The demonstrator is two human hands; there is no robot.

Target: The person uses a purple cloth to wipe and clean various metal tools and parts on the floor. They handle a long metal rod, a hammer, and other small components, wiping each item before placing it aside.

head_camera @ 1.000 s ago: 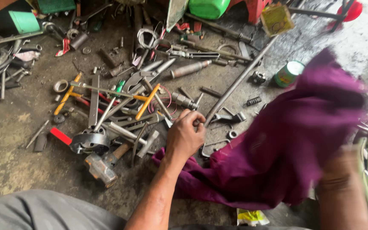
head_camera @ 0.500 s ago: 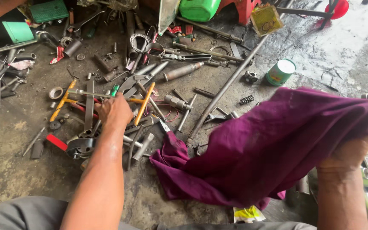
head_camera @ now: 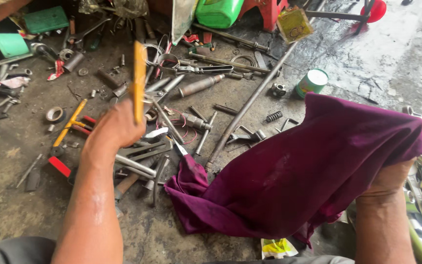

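The left hand [head_camera: 116, 128] gripped a yellow-handled tool [head_camera: 138, 80] upright above scattered wrenches [head_camera: 145, 151], while the right hand [head_camera: 391, 178] clutched a maroon cloth [head_camera: 299, 176].

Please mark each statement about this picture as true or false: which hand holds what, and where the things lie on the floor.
1. The left hand holds a yellow-handled tool raised above the floor. True.
2. The right hand is bare and holds nothing. False: it is draped in a purple cloth, which it lifts.
3. A small green can stands on the floor beyond the cloth. True.
4. The lower end of the cloth hangs clear of the floor. False: its lower end rests on the floor near the scattered tools.
5. A long metal rod lies slantwise on the floor among the tools. True.
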